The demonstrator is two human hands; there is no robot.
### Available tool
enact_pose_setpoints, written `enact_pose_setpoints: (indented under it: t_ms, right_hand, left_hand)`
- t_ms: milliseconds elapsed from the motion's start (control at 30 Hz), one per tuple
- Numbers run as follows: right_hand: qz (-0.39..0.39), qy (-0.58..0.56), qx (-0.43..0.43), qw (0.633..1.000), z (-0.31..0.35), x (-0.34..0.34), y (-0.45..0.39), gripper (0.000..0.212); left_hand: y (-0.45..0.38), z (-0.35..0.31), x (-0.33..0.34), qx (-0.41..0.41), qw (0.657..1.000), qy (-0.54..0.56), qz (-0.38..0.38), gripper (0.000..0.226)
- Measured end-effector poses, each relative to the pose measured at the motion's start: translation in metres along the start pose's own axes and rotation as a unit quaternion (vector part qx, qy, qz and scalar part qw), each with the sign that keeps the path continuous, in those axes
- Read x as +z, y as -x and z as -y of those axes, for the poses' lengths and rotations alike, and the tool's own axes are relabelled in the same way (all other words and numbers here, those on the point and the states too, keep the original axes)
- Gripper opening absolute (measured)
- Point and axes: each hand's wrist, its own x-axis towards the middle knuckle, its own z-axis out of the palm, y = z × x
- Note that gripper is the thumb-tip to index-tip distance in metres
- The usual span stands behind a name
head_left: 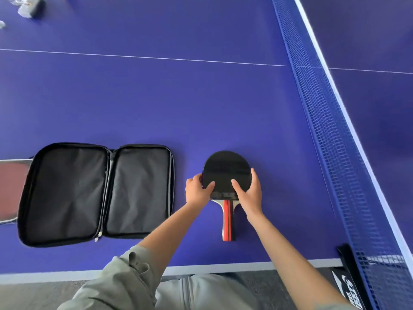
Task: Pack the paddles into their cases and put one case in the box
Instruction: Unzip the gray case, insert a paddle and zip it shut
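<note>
A black-faced paddle with a red and black handle lies flat on the blue table, handle pointing toward me. My left hand grips the blade's left edge, thumb on top. My right hand grips its right edge, thumb on the black rubber. To the left, an empty black zip case lies opened flat, both halves showing dark lining. A red and silver object, partly cut off by the frame, sits at the case's left.
The blue net runs diagonally along the right, with its black clamp at the table's near edge. Small grey and white objects sit far back left. The table's white front edge is just below my arms.
</note>
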Motion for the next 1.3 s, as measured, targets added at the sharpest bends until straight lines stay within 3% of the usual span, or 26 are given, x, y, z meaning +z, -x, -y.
enact_pose_setpoints:
  t_ms: [100,300,467,600,767,900,1000,1300]
  right_hand:
    - [-0.017,-0.039,0.019,0.999,0.001,0.001,-0.002,0.069]
    - [0.002,-0.152,0.067,0.986,0.011,-0.001,-0.005,0.055]
    - [0.028,-0.194,0.061,0.979,0.031,0.016,0.002,0.051]
    - [0.041,-0.222,0.037,0.973,0.059,0.048,0.010,0.051]
    - [0.062,-0.242,0.037,0.967,0.090,0.117,0.035,0.050]
    - [0.048,-0.265,0.051,0.962,0.098,0.174,0.061,0.050]
    - [0.018,-0.263,0.065,0.963,0.100,0.201,0.076,0.049]
    - [-0.058,-0.196,0.049,0.978,0.094,0.223,0.075,0.046]
  left_hand:
    - [-0.001,-0.011,0.006,-0.061,0.994,0.085,-0.021,0.031]
    - [0.007,-0.006,-0.004,-0.088,0.989,0.108,-0.058,0.042]
    - [0.012,0.003,-0.032,-0.056,0.983,0.137,-0.104,0.043]
    - [0.011,0.008,-0.074,-0.018,0.976,0.167,-0.136,0.031]
    - [0.004,0.036,-0.142,-0.033,0.963,0.199,-0.179,0.042]
    - [-0.006,0.066,-0.189,-0.043,0.969,0.165,-0.181,0.033]
    - [-0.017,0.087,-0.211,-0.040,0.974,0.138,-0.173,0.046]
    - [-0.037,0.103,-0.224,-0.004,0.993,0.075,-0.093,0.045]
